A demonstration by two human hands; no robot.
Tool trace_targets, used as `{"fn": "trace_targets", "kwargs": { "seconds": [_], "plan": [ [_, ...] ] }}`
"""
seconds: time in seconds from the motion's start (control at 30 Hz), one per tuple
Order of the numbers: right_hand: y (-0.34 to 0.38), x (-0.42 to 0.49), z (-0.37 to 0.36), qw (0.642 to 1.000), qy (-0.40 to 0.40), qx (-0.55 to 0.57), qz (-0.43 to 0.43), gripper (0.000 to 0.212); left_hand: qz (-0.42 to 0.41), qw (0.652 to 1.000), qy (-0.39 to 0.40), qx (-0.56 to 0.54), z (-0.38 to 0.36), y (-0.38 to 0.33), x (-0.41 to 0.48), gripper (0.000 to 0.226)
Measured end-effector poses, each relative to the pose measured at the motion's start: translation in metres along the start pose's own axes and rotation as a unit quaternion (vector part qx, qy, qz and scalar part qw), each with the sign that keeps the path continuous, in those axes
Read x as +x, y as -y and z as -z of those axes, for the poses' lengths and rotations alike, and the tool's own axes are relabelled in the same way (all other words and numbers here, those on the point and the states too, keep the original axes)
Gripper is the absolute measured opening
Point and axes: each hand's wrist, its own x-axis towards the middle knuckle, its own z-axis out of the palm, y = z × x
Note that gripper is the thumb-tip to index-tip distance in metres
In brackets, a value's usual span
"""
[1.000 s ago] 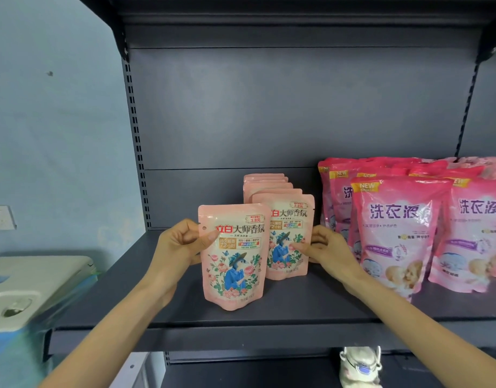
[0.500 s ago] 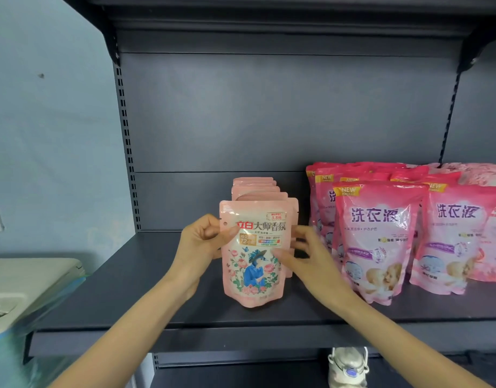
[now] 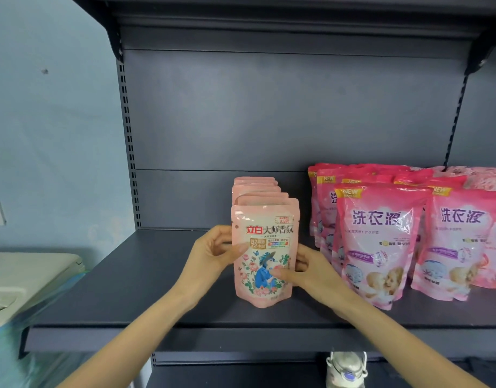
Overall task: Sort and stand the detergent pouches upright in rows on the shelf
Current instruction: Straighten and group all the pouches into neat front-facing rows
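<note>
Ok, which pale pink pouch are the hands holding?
The front pouch, the only one showing its flower picture; left hand and right hand grip its sides.

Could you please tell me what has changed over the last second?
The left hand carried the pouch rightward, in front of the row; the right hand left the row and now grips it too. The pink bags stayed put.

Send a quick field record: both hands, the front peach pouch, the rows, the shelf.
left hand: grips the front peach pouch by its left edge
right hand: holds its right edge, thumb on the front
front peach pouch: upright on the shelf
peach row: stands directly behind it
pink pouches: upright rows to the right, apart from the peach row
</note>
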Motion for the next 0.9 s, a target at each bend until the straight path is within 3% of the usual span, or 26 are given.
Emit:
{"fn": "trace_targets", "kwargs": {
  "seconds": [0.17,0.47,0.9],
  "plan": [
    [-0.012,-0.004,0.003,0.999,0.016,-0.051,-0.005,0.046,0.042,0.990,0.079,0.106,0.015,0.018,-0.008,0.016],
    [-0.015,0.000,0.002,0.997,-0.043,-0.068,0.014,0.043,0.019,0.982,0.028,0.184,0.006,0.022,0.000,0.012],
    [-0.022,0.001,0.001,0.991,-0.084,-0.108,0.008,0.027,0.014,0.985,-0.001,0.170,0.003,0.027,0.004,0.013]
  ]
}}
